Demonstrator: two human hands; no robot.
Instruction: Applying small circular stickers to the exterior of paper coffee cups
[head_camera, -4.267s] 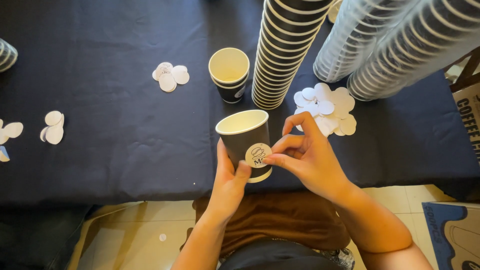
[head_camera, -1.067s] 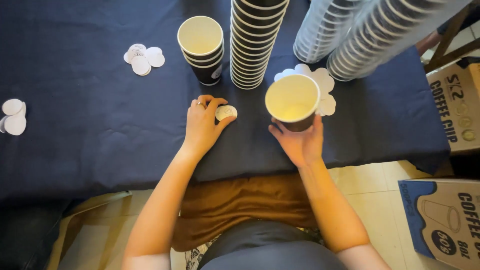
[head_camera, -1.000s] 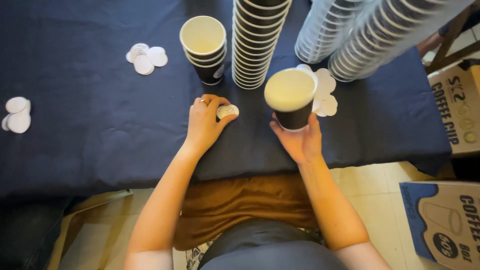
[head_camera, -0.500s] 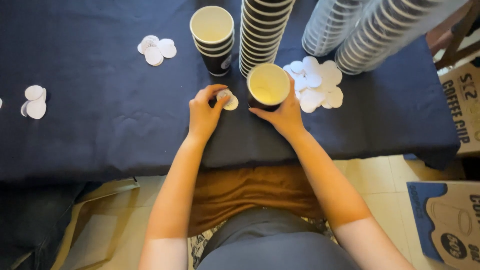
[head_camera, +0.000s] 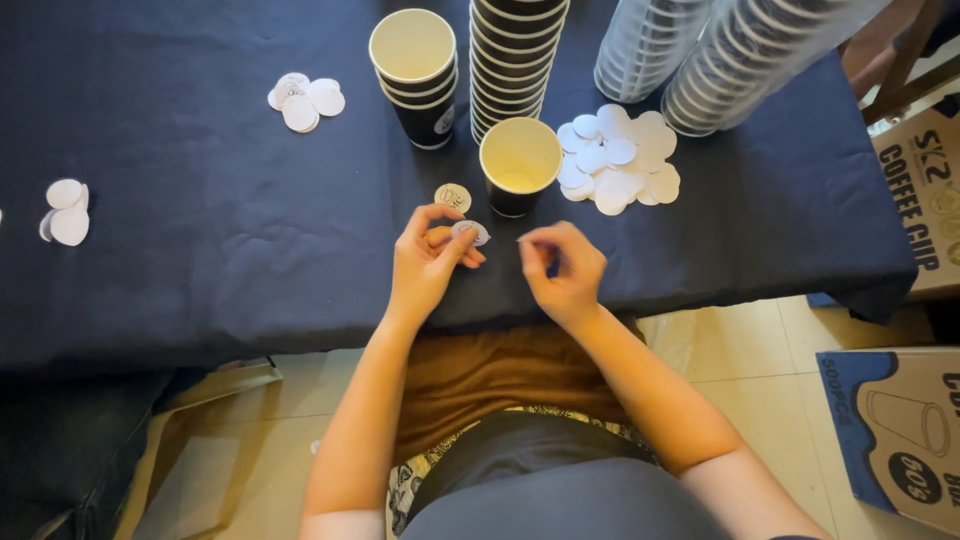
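Near counter's front edge, left hand (head_camera: 425, 262) pinches round sticker (head_camera: 469, 232); right hand (head_camera: 560, 268) empty, loosely curled, just beside it; cup (head_camera: 519, 165) directly behind both.

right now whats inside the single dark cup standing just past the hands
The single dark cup shows only a bare cream lining and bottom; nothing lies in it. Its near inner wall is hidden by the rim. A round sticker lies beside it on the dark cloth, not inside.

A table under a dark navy cloth (head_camera: 180, 250) stands on pale floor tiles (head_camera: 770, 360) — cardboard boxes (head_camera: 900, 430) beside it.
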